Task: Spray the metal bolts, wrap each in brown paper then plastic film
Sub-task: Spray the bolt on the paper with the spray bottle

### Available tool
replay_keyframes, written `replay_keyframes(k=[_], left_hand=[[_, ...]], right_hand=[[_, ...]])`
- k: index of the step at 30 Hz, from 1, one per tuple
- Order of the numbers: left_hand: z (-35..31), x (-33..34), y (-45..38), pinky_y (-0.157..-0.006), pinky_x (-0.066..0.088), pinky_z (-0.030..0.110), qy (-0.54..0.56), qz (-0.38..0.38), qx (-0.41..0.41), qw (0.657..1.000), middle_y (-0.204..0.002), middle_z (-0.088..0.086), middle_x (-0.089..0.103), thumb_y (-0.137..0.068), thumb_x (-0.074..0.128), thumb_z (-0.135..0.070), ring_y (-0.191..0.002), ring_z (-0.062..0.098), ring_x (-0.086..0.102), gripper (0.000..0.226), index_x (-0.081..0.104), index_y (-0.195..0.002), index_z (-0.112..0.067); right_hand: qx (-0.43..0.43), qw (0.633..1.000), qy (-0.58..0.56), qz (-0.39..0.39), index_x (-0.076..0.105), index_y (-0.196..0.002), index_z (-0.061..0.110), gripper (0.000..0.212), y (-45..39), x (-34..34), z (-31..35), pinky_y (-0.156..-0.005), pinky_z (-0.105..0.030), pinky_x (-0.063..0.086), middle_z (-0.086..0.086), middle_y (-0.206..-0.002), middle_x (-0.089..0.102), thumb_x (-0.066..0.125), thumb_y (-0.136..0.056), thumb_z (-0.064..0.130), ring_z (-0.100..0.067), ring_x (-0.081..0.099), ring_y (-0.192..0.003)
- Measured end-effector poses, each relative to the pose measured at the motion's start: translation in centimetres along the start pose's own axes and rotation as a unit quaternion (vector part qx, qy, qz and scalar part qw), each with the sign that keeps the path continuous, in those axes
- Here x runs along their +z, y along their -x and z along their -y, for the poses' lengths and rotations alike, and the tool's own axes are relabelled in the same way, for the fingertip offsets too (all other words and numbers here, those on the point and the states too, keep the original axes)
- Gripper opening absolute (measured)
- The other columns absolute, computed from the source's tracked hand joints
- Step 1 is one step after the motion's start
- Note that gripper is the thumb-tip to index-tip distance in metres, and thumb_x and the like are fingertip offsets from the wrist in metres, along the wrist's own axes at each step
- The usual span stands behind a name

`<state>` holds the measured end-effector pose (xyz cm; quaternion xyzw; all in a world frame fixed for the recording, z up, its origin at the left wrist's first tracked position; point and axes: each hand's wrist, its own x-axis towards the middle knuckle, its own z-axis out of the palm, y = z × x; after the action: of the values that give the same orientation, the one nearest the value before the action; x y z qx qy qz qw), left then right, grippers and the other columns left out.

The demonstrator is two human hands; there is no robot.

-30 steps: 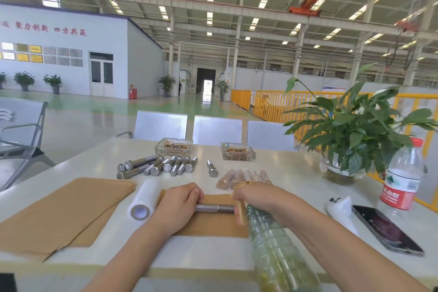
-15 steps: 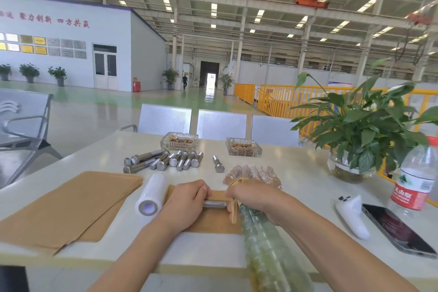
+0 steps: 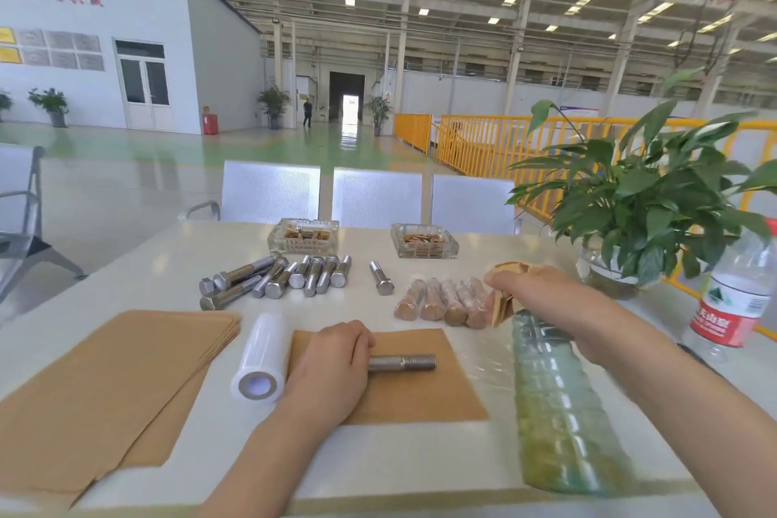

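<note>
On brown paper (image 3: 403, 391), left hand (image 3: 328, 366) gripping bolt (image 3: 403, 362), right hand (image 3: 542, 299) clutching spray bottle (image 3: 559, 404).

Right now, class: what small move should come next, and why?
Probably set down the spray bottle the right hand grips: it is already off to the side, and the bolt held by the left hand lies on a brown paper sheet, ready for rolling.

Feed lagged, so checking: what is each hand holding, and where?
Left hand grips the bolt at its head end. Right hand holds the spray bottle at its trigger top.
</note>
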<state>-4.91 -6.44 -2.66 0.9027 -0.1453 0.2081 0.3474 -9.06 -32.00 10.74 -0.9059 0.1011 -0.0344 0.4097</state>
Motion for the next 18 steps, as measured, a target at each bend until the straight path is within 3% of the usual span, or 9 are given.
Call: replay_keyframes(k=[3, 8, 12, 15, 18], left_hand=[[-0.1, 0.3, -0.1, -0.082, 0.047, 0.033, -0.027, 0.009, -0.002, 1.0, -0.091, -0.011, 0.065, -0.102, 0.044, -0.022, -0.088, 0.012, 0.058, 0.022, 0.062, -0.092, -0.03], [-0.7, -0.1, -1.5, -0.083, 0.047, 0.032, -0.076, -0.004, 0.002, 0.997, -0.106, -0.017, 0.065, -0.1, 0.041, -0.026, -0.104, 0.01, 0.058, 0.028, 0.064, -0.112, -0.034], [-0.9, -0.7, -4.3, -0.098, 0.048, 0.036, -0.153, 0.117, -0.043, 0.98, -0.128, -0.005, 0.06, -0.098, 0.043, -0.025, -0.119, 0.018, 0.057, 0.038, 0.06, -0.131, -0.031], [-1.1, -1.0, -6.0, -0.104, 0.046, 0.037, -0.211, 0.221, -0.072, 0.949, -0.135, 0.0, 0.057, -0.095, 0.048, -0.03, -0.125, 0.022, 0.055, 0.043, 0.055, -0.138, -0.027], [-1.2, -0.9, -7.0, -0.106, 0.044, 0.039, -0.233, 0.258, -0.096, 0.933, -0.134, -0.001, 0.055, -0.093, 0.055, -0.036, -0.126, 0.022, 0.053, 0.045, 0.054, -0.137, -0.029]], right_hand=[[-0.013, 0.994, -0.054, -0.091, 0.08, -0.088, 0.022, 0.035, -1.2, -2.9, -1.1, -0.072, -0.031, 0.043, 0.007, -0.091, 0.077, 0.064, -0.09, 0.053, -0.018, 0.065, -0.1], [-0.07, 0.974, -0.035, -0.212, 0.071, -0.093, 0.03, 0.045, -3.7, -5.0, -3.9, -0.083, -0.04, 0.049, 0.004, -0.097, 0.073, 0.051, -0.09, 0.071, -0.022, 0.064, -0.093], [-0.09, 0.964, 0.059, -0.244, 0.058, -0.115, 0.038, 0.052, -6.2, -4.6, -6.0, -0.084, -0.044, 0.044, -0.002, -0.098, 0.068, 0.031, -0.094, 0.077, -0.033, 0.057, -0.097], [-0.081, 0.955, 0.059, -0.278, 0.056, -0.106, 0.034, 0.055, -7.6, -4.5, -7.4, -0.076, -0.046, 0.043, -0.007, -0.094, 0.067, 0.026, -0.093, 0.08, -0.034, 0.051, -0.088], [-0.064, 0.949, 0.037, -0.306, 0.057, -0.103, 0.032, 0.063, -8.6, -4.8, -8.0, -0.075, -0.044, 0.042, -0.006, -0.091, 0.067, 0.022, -0.09, 0.083, -0.036, 0.054, -0.087]])
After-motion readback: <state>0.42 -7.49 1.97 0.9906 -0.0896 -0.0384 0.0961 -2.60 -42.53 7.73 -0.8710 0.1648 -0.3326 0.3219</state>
